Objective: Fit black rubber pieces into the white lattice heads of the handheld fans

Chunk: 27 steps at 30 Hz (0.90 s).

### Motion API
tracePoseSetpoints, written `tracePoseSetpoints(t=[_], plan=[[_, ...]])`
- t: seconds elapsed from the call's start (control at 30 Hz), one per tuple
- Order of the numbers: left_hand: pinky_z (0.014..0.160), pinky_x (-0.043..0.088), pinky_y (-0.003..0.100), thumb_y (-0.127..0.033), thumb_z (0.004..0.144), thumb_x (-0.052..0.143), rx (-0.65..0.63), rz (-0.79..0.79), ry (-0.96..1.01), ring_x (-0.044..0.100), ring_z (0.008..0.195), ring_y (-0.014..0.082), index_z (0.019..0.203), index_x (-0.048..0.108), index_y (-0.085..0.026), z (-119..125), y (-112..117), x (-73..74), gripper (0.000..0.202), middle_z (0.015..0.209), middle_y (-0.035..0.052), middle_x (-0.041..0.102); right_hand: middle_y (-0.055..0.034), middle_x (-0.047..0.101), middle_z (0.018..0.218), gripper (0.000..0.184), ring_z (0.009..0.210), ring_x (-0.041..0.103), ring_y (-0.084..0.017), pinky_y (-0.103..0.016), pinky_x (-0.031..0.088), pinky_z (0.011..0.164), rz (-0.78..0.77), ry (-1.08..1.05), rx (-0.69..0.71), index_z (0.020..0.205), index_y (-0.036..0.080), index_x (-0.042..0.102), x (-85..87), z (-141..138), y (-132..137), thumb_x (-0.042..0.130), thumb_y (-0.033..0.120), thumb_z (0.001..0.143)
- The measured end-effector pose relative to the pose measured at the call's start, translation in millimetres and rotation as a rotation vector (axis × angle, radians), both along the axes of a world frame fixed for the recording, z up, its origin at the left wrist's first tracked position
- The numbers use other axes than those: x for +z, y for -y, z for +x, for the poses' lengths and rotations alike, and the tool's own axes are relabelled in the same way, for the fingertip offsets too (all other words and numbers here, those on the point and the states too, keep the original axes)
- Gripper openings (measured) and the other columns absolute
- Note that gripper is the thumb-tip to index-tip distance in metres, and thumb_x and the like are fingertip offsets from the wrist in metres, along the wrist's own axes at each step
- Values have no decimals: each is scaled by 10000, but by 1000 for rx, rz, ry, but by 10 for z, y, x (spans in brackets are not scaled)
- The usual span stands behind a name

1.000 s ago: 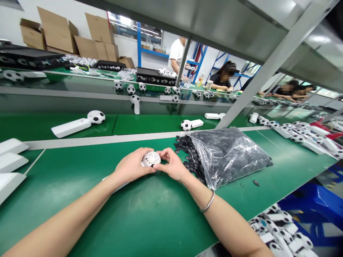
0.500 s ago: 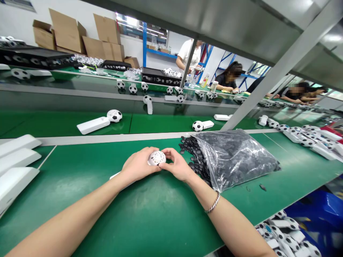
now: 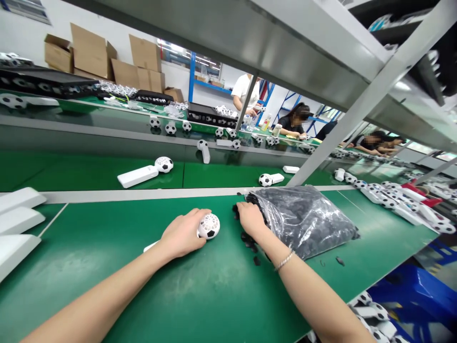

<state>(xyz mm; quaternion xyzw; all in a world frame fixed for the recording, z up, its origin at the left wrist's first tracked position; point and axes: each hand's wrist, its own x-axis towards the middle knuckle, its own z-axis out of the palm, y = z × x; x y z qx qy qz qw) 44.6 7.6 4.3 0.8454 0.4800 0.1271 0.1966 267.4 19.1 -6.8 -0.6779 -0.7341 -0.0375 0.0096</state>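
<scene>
My left hand (image 3: pixel 183 233) is wrapped round a white handheld fan (image 3: pixel 209 226) whose round head is patterned like a football, with an open grille and black patches. Its handle passes under my palm, and a white end shows by the wrist. My right hand (image 3: pixel 252 219) is at the mouth of a clear plastic bag (image 3: pixel 303 221) full of small black pieces. The fingers are curled down among loose black plastic pieces (image 3: pixel 247 240) spilling from the bag; the fingertips are partly hidden. A twisted bracelet (image 3: pixel 284 261) circles my right wrist.
White handles (image 3: pixel 17 216) lie at the left edge. More football-headed fans (image 3: pixel 164 165) rest on the green belt beyond the grey rail (image 3: pixel 135 194). A slanted metal post (image 3: pixel 332 126) rises behind the bag. Fans are piled at right (image 3: pixel 396 197), and a blue stool (image 3: pixel 417 286) stands below.
My right hand has left the fan head and moved right to the black pieces at the bag's mouth. The fan head has turned in my left hand, showing more black patches.
</scene>
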Motion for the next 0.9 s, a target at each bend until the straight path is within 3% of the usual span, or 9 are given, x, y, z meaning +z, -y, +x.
tracePoseSetpoints(t=[0.1, 0.17, 0.33, 0.43, 0.6, 0.73, 0.9], plan=[[782, 446, 343, -215, 624, 505, 0, 6, -5, 563, 950, 249, 1244, 386, -278, 3, 4, -9, 634, 1175, 25, 514, -128, 616, 917, 229, 899, 550, -254, -359, 379, 779, -23, 44, 54, 892, 128, 603, 24, -46, 253, 374, 141, 891], [776, 445, 334, -209, 626, 502, 4, 1, -16, 562, 957, 250, 1245, 383, -283, 5, 4, -9, 635, 1182, 28, 508, -105, 619, 933, 232, 911, 551, -235, -334, 386, 784, -34, 52, 74, 902, 149, 608, 63, -27, 251, 378, 180, 906], [755, 452, 333, -201, 621, 492, -8, 12, -30, 566, 952, 252, 1251, 373, -279, -6, 19, -4, 646, 1192, 32, 497, -122, 551, 1136, 290, 1055, 500, -189, -282, 387, 856, -14, 71, 35, 1119, 120, 527, 124, 94, -273, 361, 54, 889], [762, 451, 346, -176, 605, 474, -38, 42, -27, 568, 946, 255, 1261, 366, -282, -10, 50, -16, 672, 1201, 26, 495, -104, 577, 1061, 194, 995, 535, -199, -355, 428, 842, -30, 96, -15, 1050, 103, 556, 91, 107, -546, 435, 160, 909], [771, 434, 360, -148, 587, 471, -97, 57, -39, 566, 937, 258, 1275, 362, -277, -5, 71, 5, 709, 1214, 23, 502, -83, 586, 1007, 190, 959, 550, -196, -391, 438, 847, -50, 77, -30, 962, 100, 583, 25, 86, -575, 505, 258, 890], [800, 380, 376, -41, 594, 413, -232, 144, -113, 521, 1027, 252, 1276, 371, -313, -88, -2, 65, 736, 1214, 22, 514, -77, 597, 995, 197, 929, 565, -185, -364, 442, 826, -83, -16, -65, 971, 118, 581, 36, 136, -586, 473, 269, 906], [795, 348, 363, -17, 663, 362, -186, 187, -113, 498, 1030, 236, 1263, 395, -343, -237, -113, 58, 683, 1186, 23, 537, -87, 577, 1034, 287, 931, 564, -194, -370, 461, 797, -129, -111, -239, 1082, 110, 522, 29, 187, -837, 482, 326, 898]])
